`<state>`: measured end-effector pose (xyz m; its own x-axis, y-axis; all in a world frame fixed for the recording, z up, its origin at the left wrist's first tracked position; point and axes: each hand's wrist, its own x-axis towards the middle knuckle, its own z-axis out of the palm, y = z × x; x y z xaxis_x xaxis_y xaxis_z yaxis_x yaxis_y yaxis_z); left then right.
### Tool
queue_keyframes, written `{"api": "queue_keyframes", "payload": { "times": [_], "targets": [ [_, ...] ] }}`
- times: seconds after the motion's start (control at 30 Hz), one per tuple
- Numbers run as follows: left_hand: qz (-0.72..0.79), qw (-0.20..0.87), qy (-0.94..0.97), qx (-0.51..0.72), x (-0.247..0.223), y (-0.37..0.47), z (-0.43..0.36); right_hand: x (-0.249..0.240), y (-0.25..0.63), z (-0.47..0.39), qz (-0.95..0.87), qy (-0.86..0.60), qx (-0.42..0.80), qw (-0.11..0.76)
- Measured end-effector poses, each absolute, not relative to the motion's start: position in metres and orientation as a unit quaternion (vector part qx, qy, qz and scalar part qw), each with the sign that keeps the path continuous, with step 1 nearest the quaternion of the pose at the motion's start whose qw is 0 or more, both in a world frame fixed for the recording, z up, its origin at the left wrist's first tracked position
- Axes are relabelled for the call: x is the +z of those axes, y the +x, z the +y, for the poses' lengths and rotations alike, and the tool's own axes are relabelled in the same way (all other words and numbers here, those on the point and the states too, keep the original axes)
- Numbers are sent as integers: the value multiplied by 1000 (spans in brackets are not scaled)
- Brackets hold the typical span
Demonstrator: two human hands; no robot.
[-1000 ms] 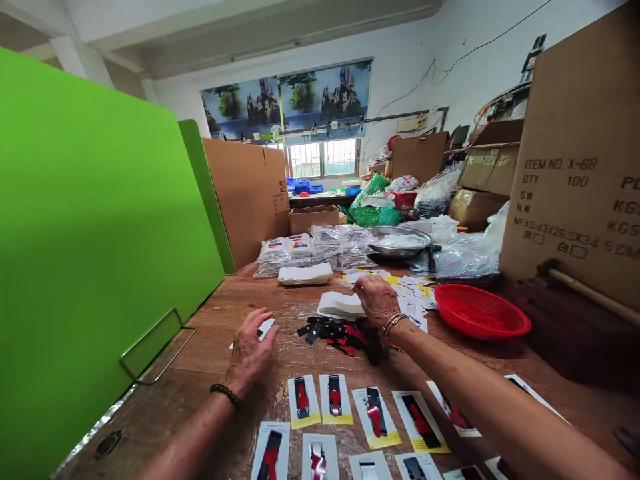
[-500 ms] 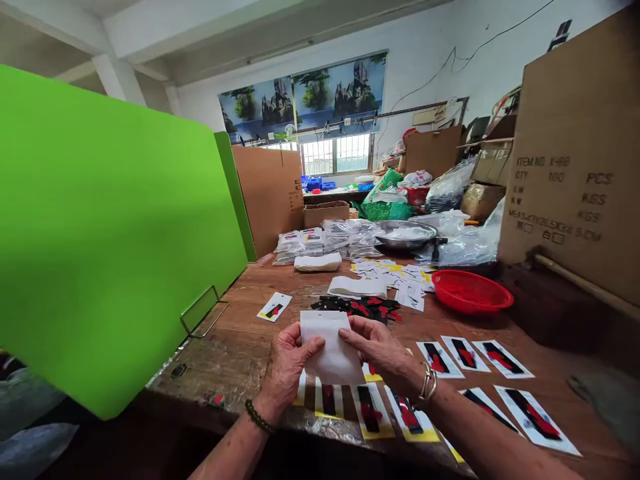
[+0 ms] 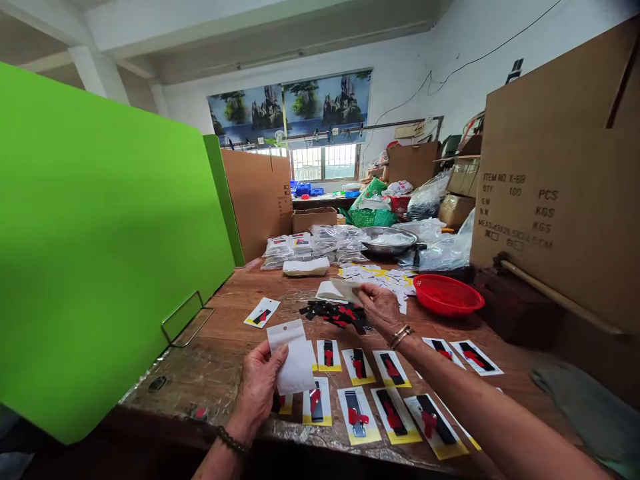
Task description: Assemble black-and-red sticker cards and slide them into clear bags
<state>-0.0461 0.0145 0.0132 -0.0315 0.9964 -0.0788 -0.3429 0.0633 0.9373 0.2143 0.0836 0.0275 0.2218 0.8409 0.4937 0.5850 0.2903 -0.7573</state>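
Note:
My left hand (image 3: 256,381) pinches a small white bag (image 3: 296,363) with a hang hole at its top, thumb on the front face. Farther forward, my right hand (image 3: 383,308) grips a thin whitish bag (image 3: 344,288) by its end, over a white stack of bags (image 3: 327,292). Just below that lies a heap of black and red pieces (image 3: 325,313). White-and-yellow cards (image 3: 359,433), each bearing a black strip and a red piece, lie in rows beneath and between my arms. One similar packed card (image 3: 261,313) lies apart to the left.
A red basket (image 3: 449,297) stands right of scattered cards (image 3: 375,275). Behind are another white stack (image 3: 306,268), clear filled bags (image 3: 320,243) and a metal bowl (image 3: 390,241). A green panel (image 3: 110,233) walls the left; a carton (image 3: 555,173) stands right. A wire stand (image 3: 187,327) sits at the left edge.
Both hands were together on the white bag. My right hand has let go of it and moved forward to the stack, while my left has drawn the bag left and slightly down.

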Motion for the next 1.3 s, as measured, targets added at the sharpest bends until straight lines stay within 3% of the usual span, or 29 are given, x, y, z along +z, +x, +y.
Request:
{"api": "queue_keyframes", "payload": {
  "times": [0.1,0.27,0.33,0.43,0.53,0.77,0.9,0.97,1.13,1.3],
  "targets": [
    [433,603,368,560,10,-40,18,26,223,114,-674,-608,-23,418],
    [439,605,393,535,5,-32,26,13,214,138,-712,-657,-18,247],
    [442,593,428,520,3,-33,29,14,202,131,-718,-642,31,266],
    [450,549,502,494,4,-35,29,29,180,101,-750,-529,227,326],
    [476,471,591,451,10,-37,22,45,161,63,-764,-435,357,317],
    [433,226,785,380,52,-47,-15,56,147,-11,-775,-445,204,398],
    [438,112,739,500,61,-49,-39,53,141,-46,-729,-469,158,473],
    [458,143,680,554,53,-46,-52,48,135,-60,-703,-479,126,511],
    [403,453,551,573,20,-28,-82,26,115,-82,-693,-487,110,520],
    [405,522,453,598,2,-20,-90,13,111,-91,-678,-496,190,508]
  ]
}}
